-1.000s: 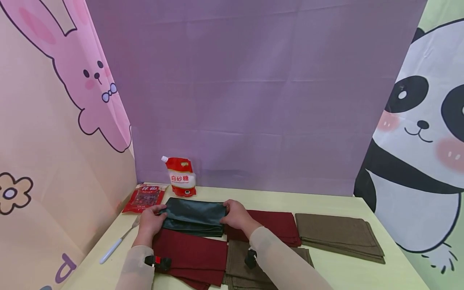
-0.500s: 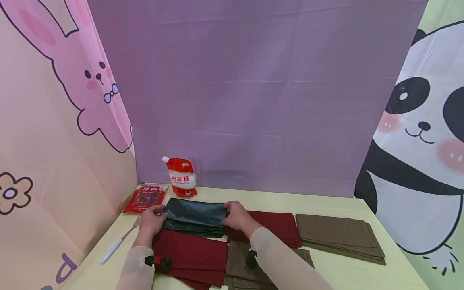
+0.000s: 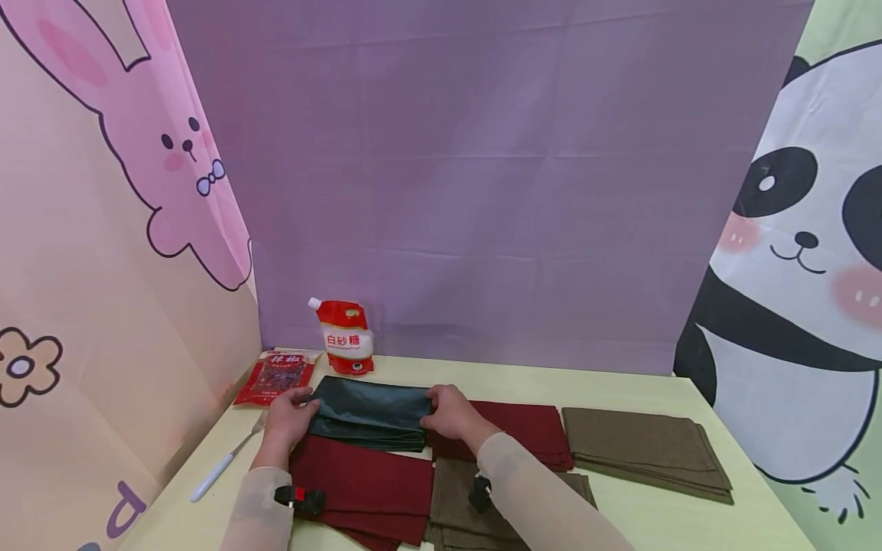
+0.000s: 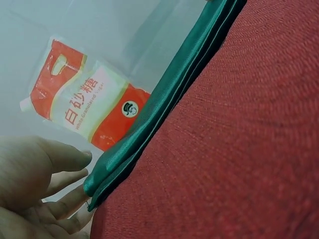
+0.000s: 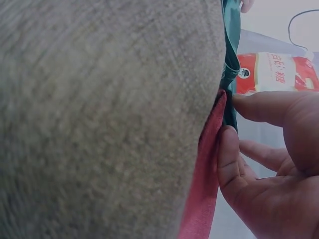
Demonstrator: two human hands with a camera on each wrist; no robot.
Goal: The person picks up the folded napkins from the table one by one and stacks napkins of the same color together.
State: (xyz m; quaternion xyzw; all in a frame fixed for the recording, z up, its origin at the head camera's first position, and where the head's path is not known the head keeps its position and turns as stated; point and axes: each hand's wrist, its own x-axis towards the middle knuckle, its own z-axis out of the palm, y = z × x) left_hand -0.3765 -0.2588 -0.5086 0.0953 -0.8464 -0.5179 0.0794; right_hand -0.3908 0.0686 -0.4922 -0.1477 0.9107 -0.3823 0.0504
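A dark green satin cloth (image 3: 372, 405), folded into a layered rectangle, lies on the table between my hands. My left hand (image 3: 285, 421) touches its left end; in the left wrist view, the thumb and extended fingers (image 4: 65, 204) are right at the folded edge. At the opposite end is my right hand (image 3: 451, 413), its thumb (image 5: 259, 105) and fingers resting against the cloth's side in the right wrist view. Just in front of the green cloth lies a folded dark red cloth (image 3: 365, 482). A second red cloth (image 3: 524, 428) sits beside my right hand.
One folded brown cloth (image 3: 641, 448) lies at the right, another brown cloth (image 3: 458, 490) under my right forearm. Behind stand a red-and-white sugar pouch (image 3: 347, 340) and a flat red packet (image 3: 276, 376). A fork (image 3: 223, 463) with a pale handle lies at the left.
Both hands stay at the two ends of the green cloth. The right hand has shifted very slightly; the cloths look the same.
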